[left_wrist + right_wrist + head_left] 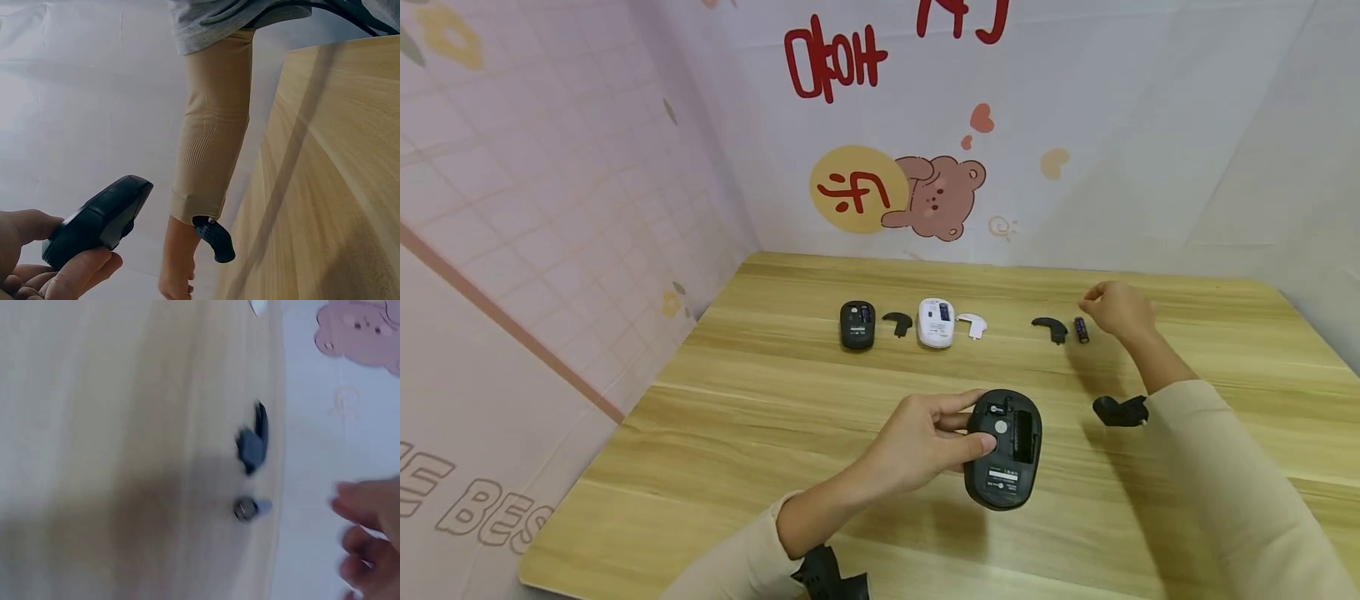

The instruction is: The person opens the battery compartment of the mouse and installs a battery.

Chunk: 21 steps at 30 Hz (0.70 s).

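Observation:
My left hand [917, 446] grips a black computer mouse [1002, 487] above the table, thumb on its underside. That underside faces up, with its battery slot uncovered and dark inside. The left wrist view has the same mouse [100, 219] edge-on between thumb and fingers. At the far right, my right hand [1120, 308] hovers with bent fingers just beside and above a small battery [1081, 330]. Nothing shows between those fingers in the blurred right wrist view, where the battery [245, 509] lies apart from them. A black battery cover [1051, 328] lies left of the battery.
Farther left on the wooden table [760, 400] lie another black mouse [857, 325] and a white mouse [936, 323], both upside down with batteries in their slots. Next to them are a black cover [898, 322] and a white cover [973, 325]. A printed cloth [1075, 217] hangs behind.

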Each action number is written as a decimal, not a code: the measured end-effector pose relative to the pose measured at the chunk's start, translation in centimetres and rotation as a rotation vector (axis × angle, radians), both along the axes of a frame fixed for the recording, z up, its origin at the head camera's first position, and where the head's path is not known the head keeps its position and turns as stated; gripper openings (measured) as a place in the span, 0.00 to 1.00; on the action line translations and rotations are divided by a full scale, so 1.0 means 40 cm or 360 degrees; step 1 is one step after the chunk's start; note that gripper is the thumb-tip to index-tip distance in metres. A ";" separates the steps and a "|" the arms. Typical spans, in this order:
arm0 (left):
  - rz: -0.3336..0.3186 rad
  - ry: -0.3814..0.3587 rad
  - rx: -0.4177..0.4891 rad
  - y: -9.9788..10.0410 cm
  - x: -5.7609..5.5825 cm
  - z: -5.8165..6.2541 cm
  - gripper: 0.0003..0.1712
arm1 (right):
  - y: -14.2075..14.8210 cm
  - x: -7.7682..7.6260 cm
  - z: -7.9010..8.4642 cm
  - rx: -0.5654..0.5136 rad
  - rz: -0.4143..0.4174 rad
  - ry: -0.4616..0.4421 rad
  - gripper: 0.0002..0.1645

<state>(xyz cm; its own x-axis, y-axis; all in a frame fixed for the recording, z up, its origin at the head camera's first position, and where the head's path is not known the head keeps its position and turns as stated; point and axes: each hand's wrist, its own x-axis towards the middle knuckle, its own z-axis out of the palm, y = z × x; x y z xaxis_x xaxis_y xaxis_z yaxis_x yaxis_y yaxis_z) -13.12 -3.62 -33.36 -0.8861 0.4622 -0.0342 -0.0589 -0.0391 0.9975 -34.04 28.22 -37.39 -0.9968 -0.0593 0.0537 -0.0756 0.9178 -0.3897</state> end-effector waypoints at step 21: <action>0.0002 0.0019 0.0024 -0.014 -0.003 0.012 0.29 | 0.059 -0.036 -0.055 0.0089 0.0491 -0.0411 0.38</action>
